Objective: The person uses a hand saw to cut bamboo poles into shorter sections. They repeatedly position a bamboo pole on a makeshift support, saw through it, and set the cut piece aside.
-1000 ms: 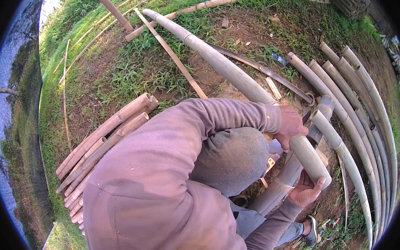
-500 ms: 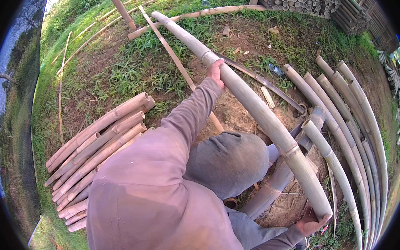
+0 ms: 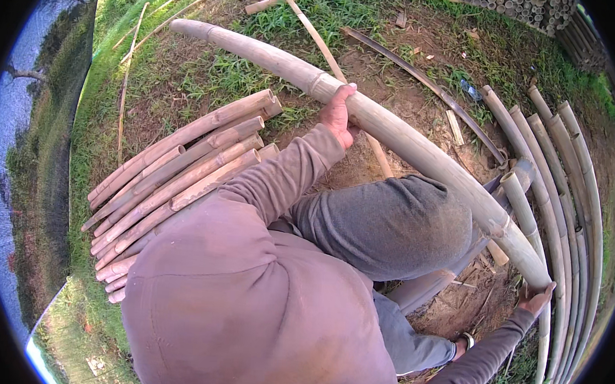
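A thick, pale bamboo pole [image 3: 428, 153] runs slantwise across the front of my body, from far left to near right. My left hand [image 3: 341, 116] is wrapped round it at about its middle, close to a joint ring. At the near right end, my right hand [image 3: 535, 298] cups the pole from below, its fingers partly hidden. My bent knee [image 3: 417, 225] in grey trousers is just under the pole. Behind the pole's near part, a thick grey bamboo piece [image 3: 520, 177] shows beside my leg.
Cut bamboo lengths [image 3: 183, 178] lie stacked at my left. Several long poles [image 3: 565, 191] lie side by side at my right. A dark split strip [image 3: 431, 87] and a thin pale stick [image 3: 309, 26] lie on the ground beyond. A bamboo stack [image 3: 522, 8] stands far off.
The pole has swung, its far end moving left and its near end moving right and up in the view. Both hands have stayed on it while the view shifted.
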### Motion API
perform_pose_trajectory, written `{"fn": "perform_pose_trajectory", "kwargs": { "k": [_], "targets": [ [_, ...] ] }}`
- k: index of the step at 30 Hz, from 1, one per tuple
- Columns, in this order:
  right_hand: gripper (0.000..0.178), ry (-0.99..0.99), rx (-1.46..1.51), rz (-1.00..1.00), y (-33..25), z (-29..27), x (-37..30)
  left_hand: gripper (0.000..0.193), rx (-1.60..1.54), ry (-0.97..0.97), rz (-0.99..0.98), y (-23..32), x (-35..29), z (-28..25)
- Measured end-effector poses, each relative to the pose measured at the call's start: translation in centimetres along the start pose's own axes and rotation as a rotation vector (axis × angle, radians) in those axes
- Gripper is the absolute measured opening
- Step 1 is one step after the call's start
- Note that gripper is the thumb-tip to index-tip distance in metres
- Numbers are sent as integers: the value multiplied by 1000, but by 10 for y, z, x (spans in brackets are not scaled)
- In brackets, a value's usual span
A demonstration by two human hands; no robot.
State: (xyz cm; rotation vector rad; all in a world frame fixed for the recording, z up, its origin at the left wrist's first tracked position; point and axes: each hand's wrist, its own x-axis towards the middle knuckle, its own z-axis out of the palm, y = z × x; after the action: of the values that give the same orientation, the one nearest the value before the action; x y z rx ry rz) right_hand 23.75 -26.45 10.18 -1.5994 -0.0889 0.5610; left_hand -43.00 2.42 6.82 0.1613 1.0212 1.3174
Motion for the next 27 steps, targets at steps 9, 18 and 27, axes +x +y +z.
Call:
{"fn": "perform_pose_trajectory", "kwargs": {
  "k": [9, 18, 27],
  "targets": [
    [61, -978, -600, -284, 73, 343, -167, 81, -201, 668, 566, 242, -29, -426],
    [41, -935, -762, -580, 100, 268, -106, 87, 1617, 1010, -43, 242, -123, -514],
    [32, -361, -893, -396, 142, 22, -114, 85, 1832, 974, 183, 169, 19, -432]
  ]
}}
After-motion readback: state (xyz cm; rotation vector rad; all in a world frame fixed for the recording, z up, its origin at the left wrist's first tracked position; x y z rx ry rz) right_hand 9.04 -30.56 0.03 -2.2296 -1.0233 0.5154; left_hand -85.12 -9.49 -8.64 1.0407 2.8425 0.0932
